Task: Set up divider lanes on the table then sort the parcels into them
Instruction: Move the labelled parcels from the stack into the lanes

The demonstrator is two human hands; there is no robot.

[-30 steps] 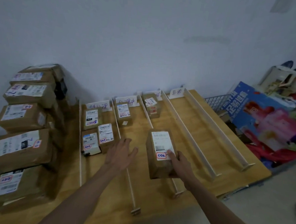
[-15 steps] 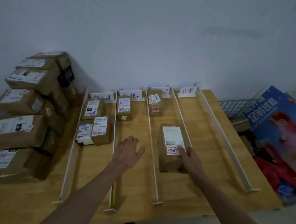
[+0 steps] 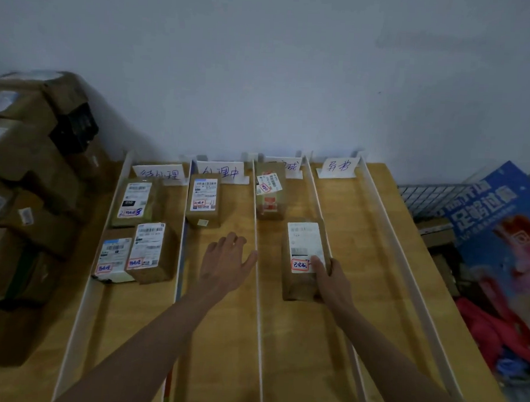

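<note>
White divider strips (image 3: 258,262) split the wooden table (image 3: 377,268) into lanes, each with a handwritten card at the far end. My right hand (image 3: 330,278) grips the near right corner of a brown parcel (image 3: 299,282) with a white label, which lies in the third lane. Behind it stands a smaller parcel (image 3: 268,195). My left hand (image 3: 225,260) hovers flat with fingers spread over the second lane, holding nothing, its thumb by the divider. One parcel (image 3: 203,202) sits at the far end of that lane. Three parcels (image 3: 139,231) lie in the first lane.
A stack of larger brown boxes (image 3: 22,188) fills the left side of the table. The fourth lane, at the right, holds only its card (image 3: 337,167). Past the right table edge stand a wire basket (image 3: 423,193), a blue carton (image 3: 496,219) and red cloth on the floor.
My right hand has carried the parcel forward and set it deeper in the third lane. My left hand has moved forward a little. The camera has swung left and closer.
</note>
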